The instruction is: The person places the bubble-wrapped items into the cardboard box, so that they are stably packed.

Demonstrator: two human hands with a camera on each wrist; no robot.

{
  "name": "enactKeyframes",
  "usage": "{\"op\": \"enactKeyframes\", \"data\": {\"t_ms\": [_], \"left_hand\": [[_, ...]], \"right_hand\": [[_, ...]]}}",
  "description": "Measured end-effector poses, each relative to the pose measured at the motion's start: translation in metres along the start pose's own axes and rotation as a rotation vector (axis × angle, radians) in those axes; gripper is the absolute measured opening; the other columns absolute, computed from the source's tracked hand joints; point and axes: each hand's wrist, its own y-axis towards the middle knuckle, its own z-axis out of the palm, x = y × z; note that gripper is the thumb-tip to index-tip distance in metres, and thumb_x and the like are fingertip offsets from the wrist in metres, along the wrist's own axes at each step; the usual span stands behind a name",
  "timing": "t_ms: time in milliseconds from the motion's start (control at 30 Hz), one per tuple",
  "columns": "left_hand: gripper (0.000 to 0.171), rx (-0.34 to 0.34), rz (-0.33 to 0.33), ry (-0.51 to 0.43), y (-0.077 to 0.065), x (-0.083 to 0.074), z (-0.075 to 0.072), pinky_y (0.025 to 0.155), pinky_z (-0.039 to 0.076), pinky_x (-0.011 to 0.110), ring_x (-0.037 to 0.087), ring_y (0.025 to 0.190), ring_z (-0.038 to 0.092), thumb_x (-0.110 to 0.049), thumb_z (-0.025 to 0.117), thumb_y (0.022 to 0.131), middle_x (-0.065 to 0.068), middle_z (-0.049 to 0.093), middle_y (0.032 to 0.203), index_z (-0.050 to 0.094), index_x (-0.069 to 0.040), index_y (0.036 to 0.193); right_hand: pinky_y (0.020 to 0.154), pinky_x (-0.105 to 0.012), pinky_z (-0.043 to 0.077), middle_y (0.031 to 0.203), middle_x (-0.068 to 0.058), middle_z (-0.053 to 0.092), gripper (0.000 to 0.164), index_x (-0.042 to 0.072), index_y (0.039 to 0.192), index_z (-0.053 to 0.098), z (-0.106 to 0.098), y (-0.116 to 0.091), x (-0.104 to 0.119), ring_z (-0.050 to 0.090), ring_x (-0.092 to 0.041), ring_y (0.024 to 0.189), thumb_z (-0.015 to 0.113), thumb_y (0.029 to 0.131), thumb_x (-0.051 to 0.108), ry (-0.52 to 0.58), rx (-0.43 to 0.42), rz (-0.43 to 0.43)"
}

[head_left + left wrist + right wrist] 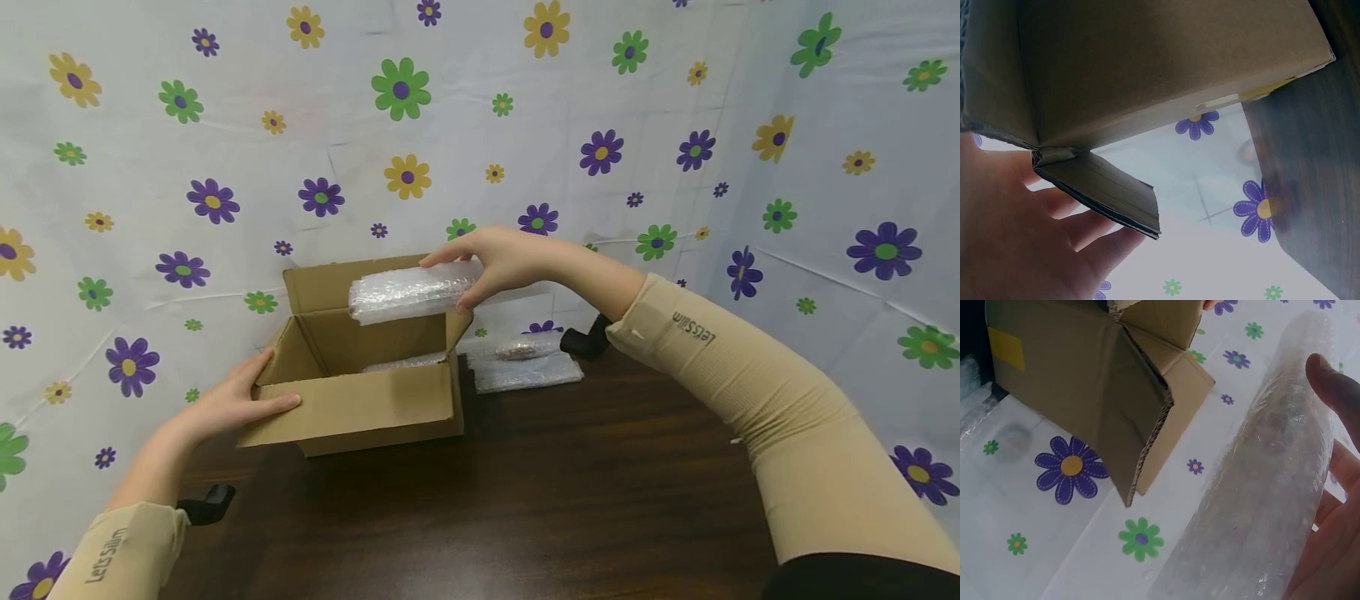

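Observation:
An open cardboard box (360,400) stands on the table with its flaps spread outward. My left hand (225,402) grips its left end, the thumb over the front flap and the fingers outside the left flap; the left wrist view shows those fingers (1094,234) against the cardboard. Above the box's opening, my right hand (504,260) holds a bubble-wrapped bundle (408,292) by its right end, thumb in front and fingers over the top. The wrapped contents are not clear, though the bundle (1260,469) looks long in the right wrist view. Inside the box lies more bubble wrap (408,362), partly hidden by the front flap.
Right of the box, more bubble-wrapped pieces (525,367) lie on the dark wooden table (570,475). A flower-patterned cloth (450,125) hangs close behind the box. Yellow tape (1007,348) is stuck to the box's side.

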Motion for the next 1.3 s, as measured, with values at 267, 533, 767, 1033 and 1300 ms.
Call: {"op": "enactKeyframes", "data": {"t_ms": [267, 533, 767, 1033, 1300], "left_hand": [[0.104, -0.005, 0.004, 0.0, -0.001, -0.002, 0.0, 0.102, 0.014, 0.074, 0.059, 0.136, 0.006, -0.041, 0.068, 0.088, 0.041, 0.004, 0.151, 0.001, 0.008, 0.151], [0.104, -0.014, 0.015, -0.01, -0.002, -0.001, 0.001, 0.102, 0.015, 0.074, 0.059, 0.136, 0.006, -0.04, 0.069, 0.088, 0.04, 0.003, 0.151, 0.001, 0.008, 0.151], [0.104, -0.009, 0.008, -0.011, -0.002, -0.001, 0.001, 0.101, 0.016, 0.075, 0.06, 0.136, 0.006, -0.041, 0.068, 0.088, 0.04, 0.003, 0.151, 0.0, 0.006, 0.152], [0.104, -0.011, 0.015, -0.01, -0.002, 0.0, 0.002, 0.102, 0.018, 0.073, 0.058, 0.136, 0.008, -0.041, 0.068, 0.089, 0.039, 0.004, 0.152, 0.001, 0.009, 0.151], [0.104, -0.027, 0.025, -0.018, -0.002, 0.0, 0.002, 0.102, 0.017, 0.074, 0.058, 0.137, 0.008, -0.041, 0.068, 0.088, 0.038, 0.005, 0.152, 0.002, 0.01, 0.151]], "right_hand": [[0.104, -0.039, 0.04, 0.143, 0.008, 0.05, 0.068, 0.028, 0.142, 0.051, 0.002, 0.035, 0.015, 0.048, -0.023, 0.127, 0.079, 0.081, 0.035, -0.037, 0.022, 0.007], [0.106, -0.034, 0.038, 0.144, 0.004, 0.05, 0.068, 0.024, 0.143, 0.05, 0.011, 0.065, 0.026, 0.044, -0.017, 0.131, 0.079, 0.082, 0.033, -0.054, 0.057, -0.016], [0.103, -0.032, 0.039, 0.14, 0.003, 0.053, 0.068, 0.025, 0.141, 0.052, 0.021, 0.088, 0.036, 0.046, -0.014, 0.128, 0.079, 0.08, 0.036, -0.077, 0.047, -0.002], [0.102, -0.03, 0.04, 0.14, -0.002, 0.053, 0.069, 0.024, 0.141, 0.052, 0.041, 0.112, 0.039, 0.048, -0.016, 0.126, 0.081, 0.079, 0.034, -0.022, 0.058, 0.055], [0.099, -0.03, 0.044, 0.138, -0.004, 0.055, 0.067, 0.02, 0.141, 0.053, 0.057, 0.127, 0.036, 0.05, -0.018, 0.124, 0.08, 0.081, 0.03, 0.04, 0.073, 0.076]]}}
